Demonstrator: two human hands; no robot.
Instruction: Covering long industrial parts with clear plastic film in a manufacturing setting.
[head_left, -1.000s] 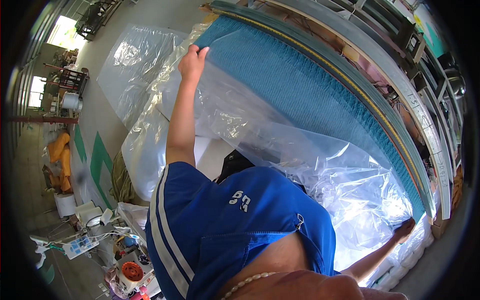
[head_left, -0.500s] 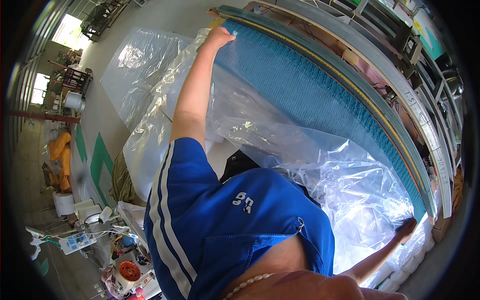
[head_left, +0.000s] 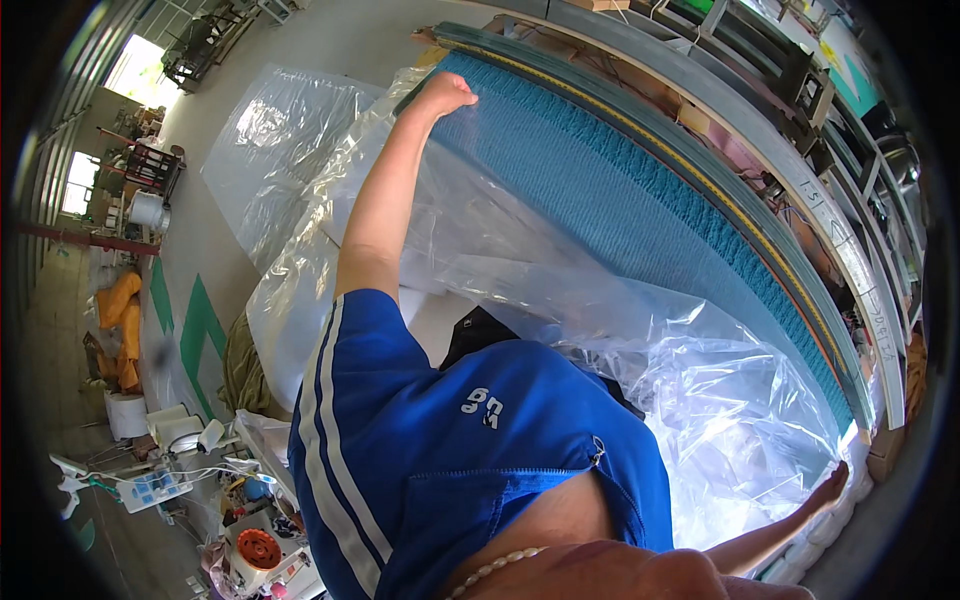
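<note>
Loosely crinkled plastic sheet (head_left: 720, 390), clear, glossy, over blue fabric (head_left: 640, 180)

Clear plastic sheet (head_left: 730, 390) = thin, v. glossy, crinkled w/ bright glare on folds. Teal cloth (head_left: 640, 155): matt, ribbed, rough & shaggy nr the edge. Long grey rail (head_left: 832, 215) looks metal, smooth, semi-matt. Blue top (head_left: 560, 400): smooth matt cloth. Necklace beads (head_left: 512, 560): smooth, pearly gloss. Floor (head_left: 350, 40): hard, mostly matt.
</note>
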